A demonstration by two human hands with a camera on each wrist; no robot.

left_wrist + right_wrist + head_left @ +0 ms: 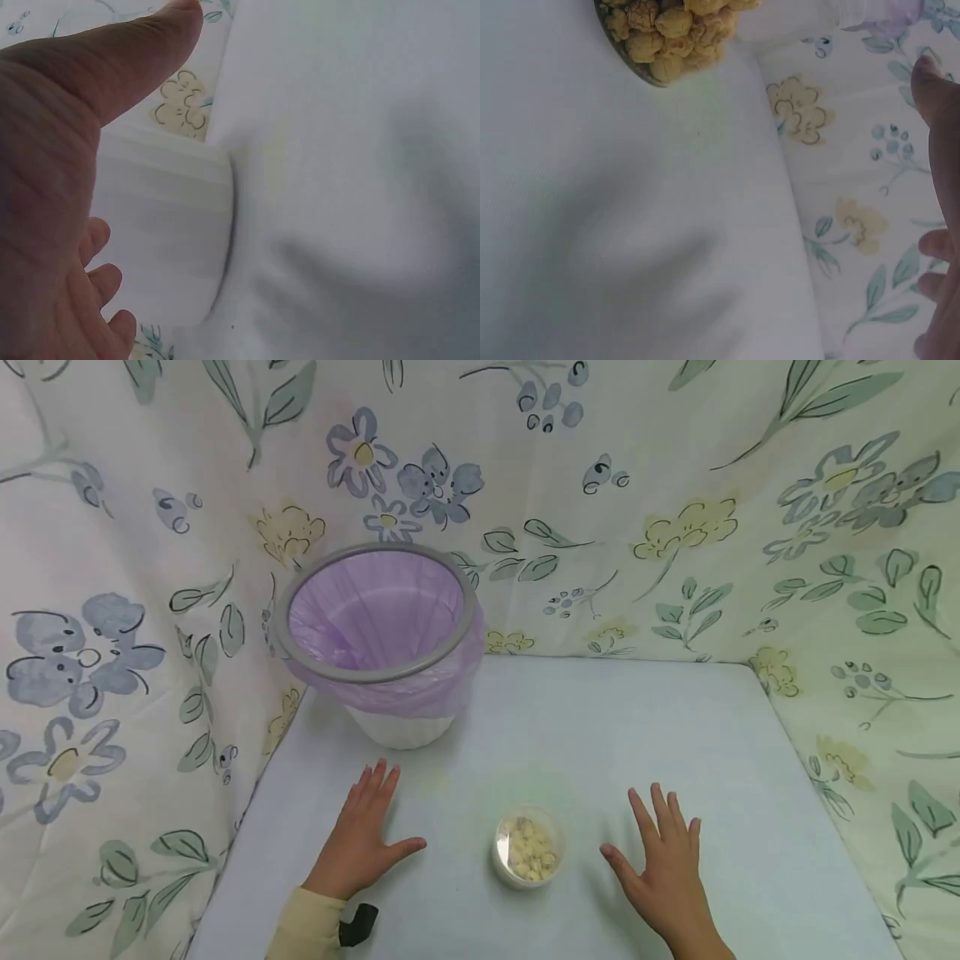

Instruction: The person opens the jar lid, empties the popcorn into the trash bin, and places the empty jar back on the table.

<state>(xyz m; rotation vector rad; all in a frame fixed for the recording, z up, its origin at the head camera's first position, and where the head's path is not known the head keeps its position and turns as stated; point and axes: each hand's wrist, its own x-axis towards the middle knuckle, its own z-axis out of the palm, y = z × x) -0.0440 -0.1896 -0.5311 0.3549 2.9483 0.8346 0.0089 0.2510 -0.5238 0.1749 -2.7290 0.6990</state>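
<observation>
A small clear round tub of popcorn (528,852) stands on the white table between the two hands. In the right wrist view the popcorn (673,34) shows as yellow-brown rounded pieces at the top. To the left of the tub is my left hand (362,835), its fingers spread and holding nothing. My right hand (663,868) is on the tub's other side, fingers apart and also holding nothing. Both hands cast soft shadows on the tabletop. Beyond the left hand stands a white bin (405,727), whose base (165,225) appears behind that hand in the left wrist view.
A lilac bag (360,610) lines the bin, held at the top by a grey rim ring (375,677). Floral cloth (600,527) hangs behind and along both sides of the white table (622,727). A black strap (358,925) sits at the left wrist, beside a cream sleeve.
</observation>
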